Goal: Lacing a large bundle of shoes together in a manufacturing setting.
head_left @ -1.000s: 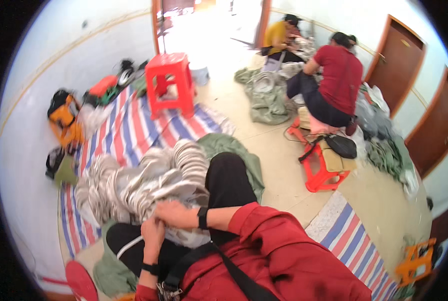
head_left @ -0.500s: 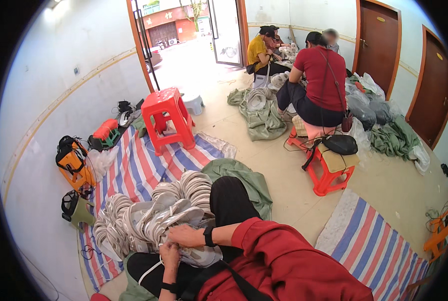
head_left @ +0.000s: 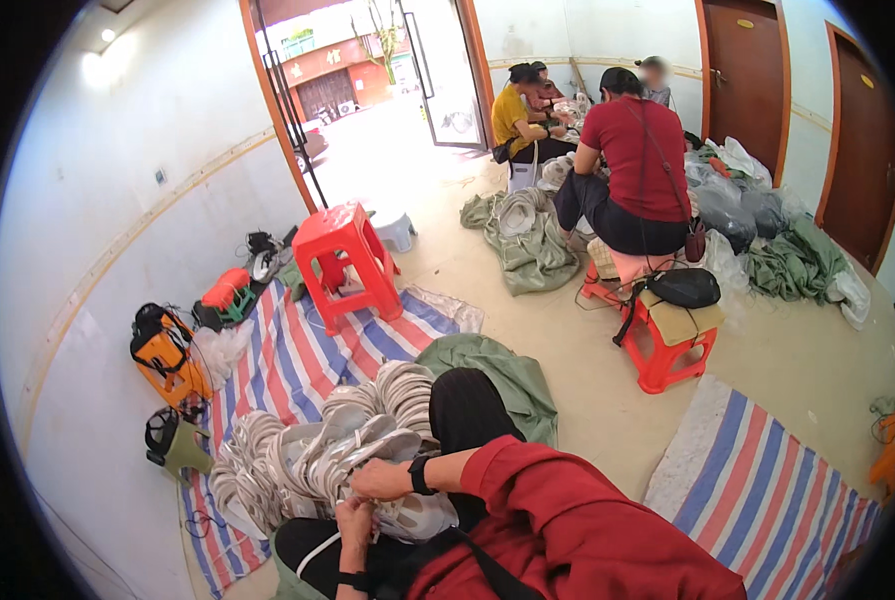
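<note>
Head view: the camera has tilted up since a second ago, showing more doorway. Left hand (head_left: 355, 522) and right hand (head_left: 379, 480) pinch a light, flexible grey shoe upper (head_left: 412, 515), best gripped at its rim, beside the upper pile (head_left: 297, 455).

Seated on floor, white shoe sole (head_left: 407, 515) in lap. Right hand (head_left: 379, 480) grips its upper edge, black wristband; left hand (head_left: 352, 520) closed on it from below. Pile of pale soles (head_left: 297, 450) just beside on striped mat (head_left: 287, 365). Red stool (head_left: 347, 260) beyond. People seated near doorway (head_left: 387, 90).
</note>
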Motion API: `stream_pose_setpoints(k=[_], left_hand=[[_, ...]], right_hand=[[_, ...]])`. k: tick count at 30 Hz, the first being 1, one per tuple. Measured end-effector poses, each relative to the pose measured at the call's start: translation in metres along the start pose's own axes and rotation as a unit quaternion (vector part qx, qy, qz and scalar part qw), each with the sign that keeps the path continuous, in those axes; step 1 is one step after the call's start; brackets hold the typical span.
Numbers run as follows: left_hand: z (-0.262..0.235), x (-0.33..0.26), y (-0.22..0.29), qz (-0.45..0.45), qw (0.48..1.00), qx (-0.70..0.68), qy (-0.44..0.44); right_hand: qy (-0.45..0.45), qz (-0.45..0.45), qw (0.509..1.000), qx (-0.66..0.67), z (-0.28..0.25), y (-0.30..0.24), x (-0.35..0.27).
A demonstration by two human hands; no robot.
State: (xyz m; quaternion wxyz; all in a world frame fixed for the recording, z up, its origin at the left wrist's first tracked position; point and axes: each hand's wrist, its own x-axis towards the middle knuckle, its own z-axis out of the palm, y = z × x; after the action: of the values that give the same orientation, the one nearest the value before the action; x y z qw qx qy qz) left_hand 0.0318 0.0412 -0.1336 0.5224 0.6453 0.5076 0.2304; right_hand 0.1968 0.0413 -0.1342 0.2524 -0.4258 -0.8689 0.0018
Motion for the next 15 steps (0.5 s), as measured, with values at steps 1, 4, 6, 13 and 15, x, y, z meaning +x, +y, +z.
stream_pose_setpoints(k=[1,4,6,13,15], left_hand=[[-0.001,-0.001,-0.001,-0.006,1.0,-0.006,-0.004],[-0.008,-0.002,-0.007,0.012,1.0,0.011,0.019],[-0.007,0.0,-0.005,-0.018,1.0,-0.017,0.001],[-0.003,0.024,-0.035,0.013,0.999,-0.03,-0.034],[-0.019,0.024,-0.026,0.031,0.999,-0.033,-0.011]], right_hand=[[-0.027,-0.008,1.0,-0.006,0.001,0.001,0.001],[-0.027,-0.046,0.998,-0.022,0.0,-0.003,0.009],[-0.039,-0.042,0.998,-0.036,0.007,0.005,0.008],[-0.063,-0.043,0.997,-0.019,0.008,0.018,0.005],[-0.16,-0.068,0.985,-0.015,-0.005,-0.001,0.013]])
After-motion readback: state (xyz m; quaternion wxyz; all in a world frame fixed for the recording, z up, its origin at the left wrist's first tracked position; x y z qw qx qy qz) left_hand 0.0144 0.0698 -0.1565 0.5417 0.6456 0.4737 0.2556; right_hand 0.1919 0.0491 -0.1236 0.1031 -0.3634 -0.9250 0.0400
